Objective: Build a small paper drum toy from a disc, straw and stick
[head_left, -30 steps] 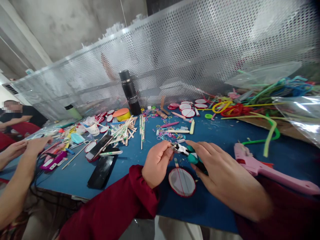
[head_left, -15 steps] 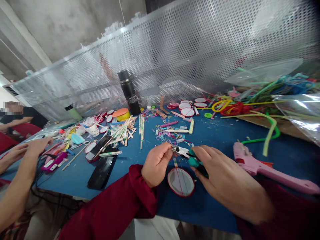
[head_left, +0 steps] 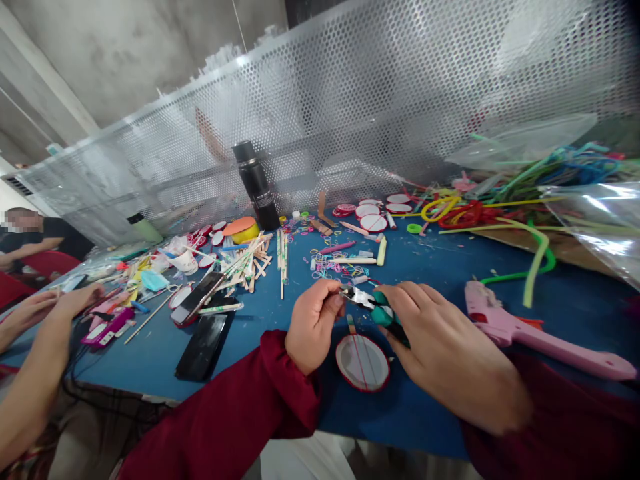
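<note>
My right hand (head_left: pixel 445 347) is wrapped round the green-and-black handles of a pair of pliers (head_left: pixel 361 297), whose metal jaws point left. At the tip of those jaws my left hand (head_left: pixel 311 327) is closed in a pinch between thumb and forefinger. Whatever small piece it holds is too small to make out. Just below and between both hands, a round white disc (head_left: pixel 370 363) with a red rim lies on the blue table (head_left: pixel 320 417). Red threads cross its face, and a short stick pokes out at its top.
A pink glue gun (head_left: pixel 540 343) lies at the right. Small coloured rubber bands (head_left: pixel 345 268) are scattered ahead, wooden sticks (head_left: pixel 255 260) left of them. A black bottle (head_left: pixel 257 190) stands by the perforated metal screen (head_left: pixel 350 113). At far left are another person's hands (head_left: pixel 75 297).
The pliers and my right hand have shifted slightly left and up. My left hand keeps its pinch at the jaws, and the disc stays in place.
</note>
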Demonstrator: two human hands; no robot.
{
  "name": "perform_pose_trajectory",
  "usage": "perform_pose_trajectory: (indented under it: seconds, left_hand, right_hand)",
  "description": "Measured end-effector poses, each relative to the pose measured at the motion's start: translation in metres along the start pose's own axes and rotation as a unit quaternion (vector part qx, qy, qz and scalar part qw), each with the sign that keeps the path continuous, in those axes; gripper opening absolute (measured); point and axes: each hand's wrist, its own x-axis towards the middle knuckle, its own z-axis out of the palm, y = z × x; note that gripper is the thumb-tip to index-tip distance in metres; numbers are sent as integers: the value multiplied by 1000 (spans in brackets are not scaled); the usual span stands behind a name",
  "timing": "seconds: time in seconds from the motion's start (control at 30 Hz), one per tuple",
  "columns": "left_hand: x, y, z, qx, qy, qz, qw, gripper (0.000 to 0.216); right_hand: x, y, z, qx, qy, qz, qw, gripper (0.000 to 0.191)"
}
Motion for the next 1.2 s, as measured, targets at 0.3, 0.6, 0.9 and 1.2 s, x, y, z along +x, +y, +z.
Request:
perform_pose_trajectory:
  seconds: [0.3, 0.6, 0.9, 1.2]
  left_hand:
    - [-2, 3, -1, 49, 11, 3, 999, 28]
    - [-2, 2, 2, 64, 10, 1, 998, 25]
    - [1, -2, 3, 41, -30, -28, 998, 30]
    - [3, -2, -1, 101, -20, -1, 995, 33]
  right_hand:
    - [-2, 2, 3, -1, 1, 0, 1000, 40]
    - [-3, 1, 4, 10, -14, 16, 1000, 29]
    - [-3, 1, 2, 9, -39, 34, 999, 20]
    - [-2, 6, 7, 10, -19, 5, 1000, 34]
